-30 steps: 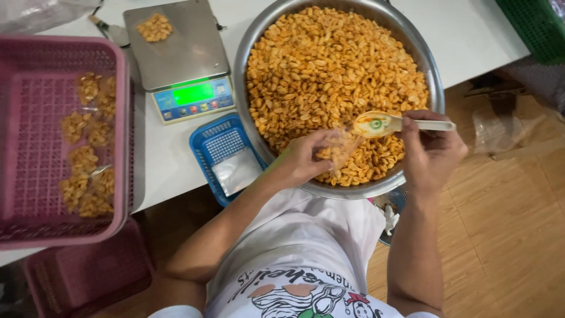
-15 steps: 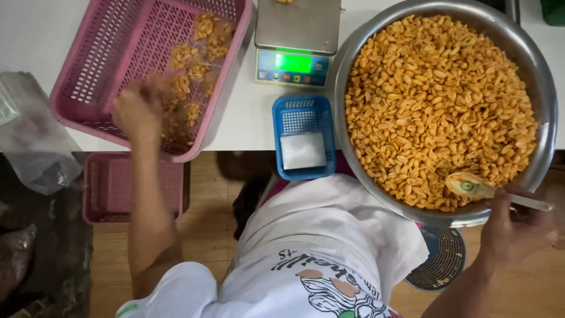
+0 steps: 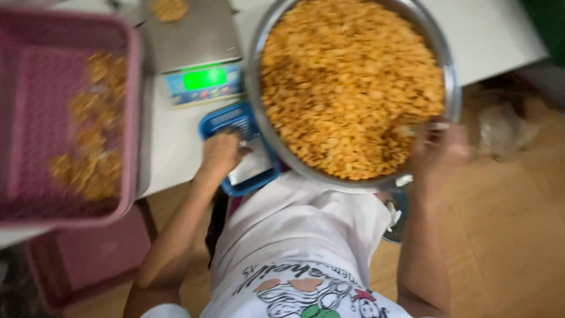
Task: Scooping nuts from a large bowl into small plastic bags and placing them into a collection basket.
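Blue is the small basket where the left hand now rests, on the flat pale sheets inside it; half a second ago this hand was over at the pink basket, among the filled bags of nuts. So the hand has let that bag go and come back for a fresh one, I judge. Its grip is curled down on the sheets, but the blur does not show if it already pinches one. The right hand stays at the rim of the steel bowl, closed on the spoon handle.

Counted: one steel bowl of orange nuts, one scale with a small heap on it, one blue basket, one pink basket on the table, one more pink basket below. The bags are too blurred to count.
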